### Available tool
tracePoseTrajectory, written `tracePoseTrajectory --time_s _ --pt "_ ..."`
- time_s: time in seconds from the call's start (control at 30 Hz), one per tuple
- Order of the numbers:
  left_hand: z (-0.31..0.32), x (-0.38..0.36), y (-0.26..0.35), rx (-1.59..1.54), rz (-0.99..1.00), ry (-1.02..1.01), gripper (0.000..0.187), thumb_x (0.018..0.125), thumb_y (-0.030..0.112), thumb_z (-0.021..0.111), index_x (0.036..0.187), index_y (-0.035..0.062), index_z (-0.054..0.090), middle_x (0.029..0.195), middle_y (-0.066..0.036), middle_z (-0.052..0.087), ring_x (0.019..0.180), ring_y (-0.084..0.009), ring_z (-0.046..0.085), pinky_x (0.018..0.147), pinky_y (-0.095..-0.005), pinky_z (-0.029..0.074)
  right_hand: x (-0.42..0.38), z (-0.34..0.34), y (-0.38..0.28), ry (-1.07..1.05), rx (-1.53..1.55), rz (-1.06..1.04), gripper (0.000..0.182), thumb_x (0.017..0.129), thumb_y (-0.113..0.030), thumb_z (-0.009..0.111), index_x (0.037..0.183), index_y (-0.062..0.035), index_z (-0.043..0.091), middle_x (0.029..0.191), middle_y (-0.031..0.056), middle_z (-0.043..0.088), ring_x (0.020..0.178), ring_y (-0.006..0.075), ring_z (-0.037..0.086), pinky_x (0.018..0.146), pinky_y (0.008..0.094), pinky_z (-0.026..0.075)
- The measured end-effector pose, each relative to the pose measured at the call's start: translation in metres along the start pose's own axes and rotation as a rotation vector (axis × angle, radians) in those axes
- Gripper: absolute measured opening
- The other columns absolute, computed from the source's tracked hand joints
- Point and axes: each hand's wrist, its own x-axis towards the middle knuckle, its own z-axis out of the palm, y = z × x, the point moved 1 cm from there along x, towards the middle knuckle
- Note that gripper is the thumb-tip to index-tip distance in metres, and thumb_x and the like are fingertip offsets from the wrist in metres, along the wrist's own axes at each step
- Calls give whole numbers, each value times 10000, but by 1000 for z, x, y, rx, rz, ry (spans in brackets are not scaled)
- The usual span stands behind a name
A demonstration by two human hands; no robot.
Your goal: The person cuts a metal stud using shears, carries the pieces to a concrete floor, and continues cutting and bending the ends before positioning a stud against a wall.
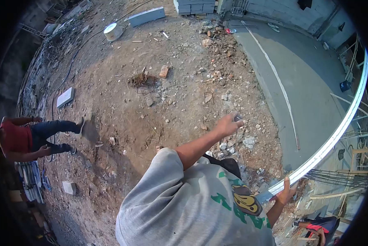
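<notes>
My right hand [285, 191] is closed around the near end of a long, pale metal straightedge [329, 141]. The bar appears curved in this wide view and stretches up along the right side, over the wet concrete slab [311, 78]. My left hand [230, 124] hangs over the rubble-strewn ground in front of my grey shirt [184, 205]. Its fingers are curled, with a small dark grey patch between thumb and fingers that I cannot make out. A long thin strip [278, 78] lies on the slab.
A person in a red top [18, 137] walks at the left. Bent rusty rebar [142, 80], a brick [164, 71], a white bucket [113, 32] and pale blocks [65, 97] lie on the dirt. Another person [321, 227] is at the lower right, near timber framing [362, 158].
</notes>
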Motion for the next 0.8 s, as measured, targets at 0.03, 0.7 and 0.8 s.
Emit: tracePoseTrajectory --time_s 0.03,0.7,0.8 --pt "0 23 35 24 27 -24 445 889 319 679 1144 -32 579 936 -104 664 834 -171 617 757 -329 500 17 8 -6 -7 -15 -29 720 820 -143 691 1408 95 348 1306 160 495 1148 240 507 983 331 397" --pt "76 514 147 66 -128 21 341 907 281 652 1079 -12 631 902 -70 666 832 -148 622 757 -304 497 605 117 -82 95 -235 -102 471 803 -242 750 1095 63 543 1004 119 578 892 198 540 808 328 447" --pt "83 573 177 -34 -147 90 342 911 281 647 1078 -17 631 887 -66 662 818 -144 614 750 -297 494 670 134 -93 95 -225 -70 462 800 -233 751 1093 58 544 999 118 579 892 190 541 803 318 447"
